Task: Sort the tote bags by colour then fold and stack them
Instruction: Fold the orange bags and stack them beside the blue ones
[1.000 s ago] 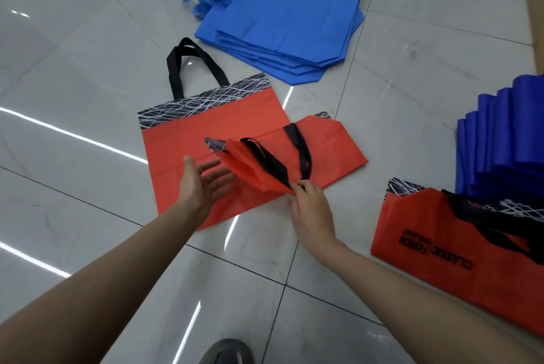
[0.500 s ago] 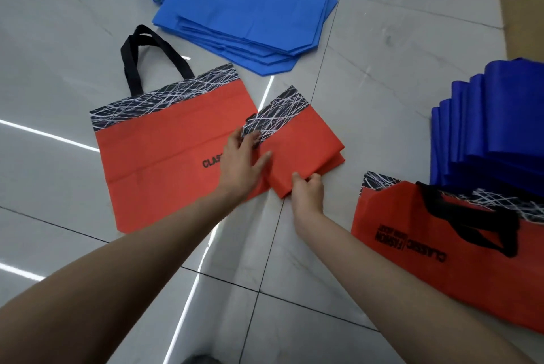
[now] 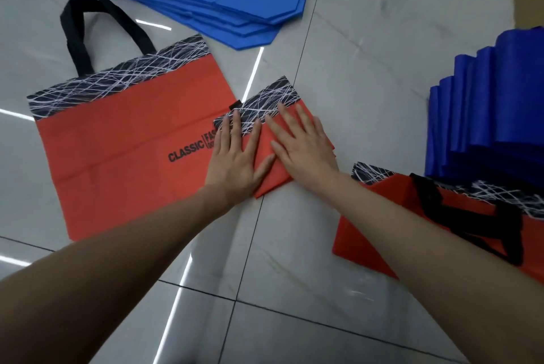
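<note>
My left grip (image 3: 235, 157) and right grip (image 3: 303, 148) are both released, palms flat, pressing the folded red tote bag (image 3: 262, 142) where it overlaps the unfolded red bag (image 3: 126, 151).

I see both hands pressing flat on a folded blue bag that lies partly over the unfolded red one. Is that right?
Not quite: the folded bag is red with a black-and-white scribbled band, not blue. The head view shows the left hand and the right hand pressing flat on it, and it lies partly over the unfolded red bag.
</note>
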Tool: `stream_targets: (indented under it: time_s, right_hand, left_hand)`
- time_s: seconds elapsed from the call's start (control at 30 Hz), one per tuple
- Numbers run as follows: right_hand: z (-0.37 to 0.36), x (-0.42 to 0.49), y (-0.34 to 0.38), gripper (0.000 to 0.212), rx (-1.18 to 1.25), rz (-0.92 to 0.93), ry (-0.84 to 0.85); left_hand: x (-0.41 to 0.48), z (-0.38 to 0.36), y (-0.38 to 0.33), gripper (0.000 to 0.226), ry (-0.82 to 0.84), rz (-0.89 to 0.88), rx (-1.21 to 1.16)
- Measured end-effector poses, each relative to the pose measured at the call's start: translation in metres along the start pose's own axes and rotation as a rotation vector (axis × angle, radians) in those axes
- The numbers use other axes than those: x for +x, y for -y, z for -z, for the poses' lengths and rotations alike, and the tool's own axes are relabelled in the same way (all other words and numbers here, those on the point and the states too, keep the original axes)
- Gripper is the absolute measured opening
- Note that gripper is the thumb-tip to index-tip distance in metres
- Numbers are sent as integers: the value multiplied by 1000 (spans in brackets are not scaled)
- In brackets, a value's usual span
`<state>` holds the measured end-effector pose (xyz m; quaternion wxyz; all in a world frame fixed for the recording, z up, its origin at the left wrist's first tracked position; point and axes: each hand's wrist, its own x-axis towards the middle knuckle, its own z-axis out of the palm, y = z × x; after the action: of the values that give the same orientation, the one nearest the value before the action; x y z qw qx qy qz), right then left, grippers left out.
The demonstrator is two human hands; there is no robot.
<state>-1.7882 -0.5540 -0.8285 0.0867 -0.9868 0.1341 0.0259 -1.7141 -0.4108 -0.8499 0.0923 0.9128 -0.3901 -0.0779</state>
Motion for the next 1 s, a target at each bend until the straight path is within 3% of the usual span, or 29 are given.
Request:
stream_targets:
  time_s: [0.27, 0.43, 0.5, 0.6, 0.77, 0.83, 1.0]
  right_hand:
    - [-26, 2, -11, 51, 5, 20, -124]
    - [-20, 1, -8, 52, 7, -16, -34]
    - [-16, 0, -5, 53, 20, -57, 7]
    - [-10, -6, 7, 50, 127, -193, 48]
    - [0, -24, 23, 49, 405, -254, 69]
    - [3, -32, 23, 49, 442, -233, 78]
    - [18, -62, 30, 53, 207, -154, 195]
  left_hand:
    - [1, -6, 2, 73, -7, -8, -27]
    - [0, -4, 0, 73, -43, -11, -60]
    - [-5, 1, -5, 72, -81, 93, -130]
    - [-14, 12, -14, 63, -128, 279, -368]
    - [-5, 29, -5, 38, -160, 296, -1008]
    - [-7, 35, -4, 35, -80, 292, -1112]
    - [-19, 33, 2, 41, -92, 197, -828]
